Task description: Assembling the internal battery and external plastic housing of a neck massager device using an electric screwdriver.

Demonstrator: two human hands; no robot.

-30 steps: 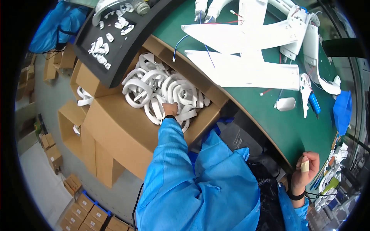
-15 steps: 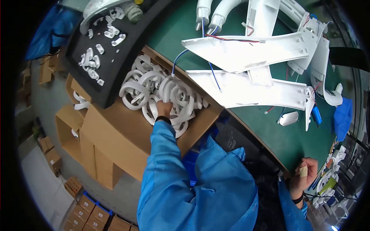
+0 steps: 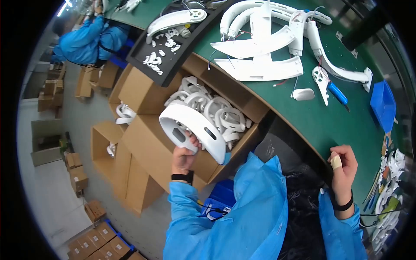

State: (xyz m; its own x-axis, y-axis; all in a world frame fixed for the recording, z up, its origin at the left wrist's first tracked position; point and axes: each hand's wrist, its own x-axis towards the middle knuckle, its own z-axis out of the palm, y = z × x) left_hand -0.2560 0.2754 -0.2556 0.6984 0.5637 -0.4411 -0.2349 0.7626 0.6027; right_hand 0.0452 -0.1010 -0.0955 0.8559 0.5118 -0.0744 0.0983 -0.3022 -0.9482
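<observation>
My left hand (image 3: 185, 156) is closed around one arm of a large white curved plastic part (image 3: 203, 125), U-shaped with dark oval slots. I hold the part above an open cardboard box (image 3: 149, 143). Inside the box lies a heap of similar white curved parts (image 3: 197, 100). My right hand (image 3: 344, 169) is at the front edge of the green table (image 3: 303, 117). Its fingers are curled in near the thumb, with nothing visible in them. A beige bandage (image 3: 336, 162) is wrapped on one digit.
A black tray (image 3: 143, 54) with small white pieces overhangs the box. White shells (image 3: 260, 69) with wires, a blue-handled tool (image 3: 337, 92) and a blue scoop-like container (image 3: 383, 104) lie on the table. Another person in blue (image 3: 82, 45) works at far left. Stacked cartons (image 3: 95, 240) stand lower left.
My left hand has come up out of the heap with a white curved part in it. My right hand has stayed by the table edge. The view has shifted, showing the other person more fully.
</observation>
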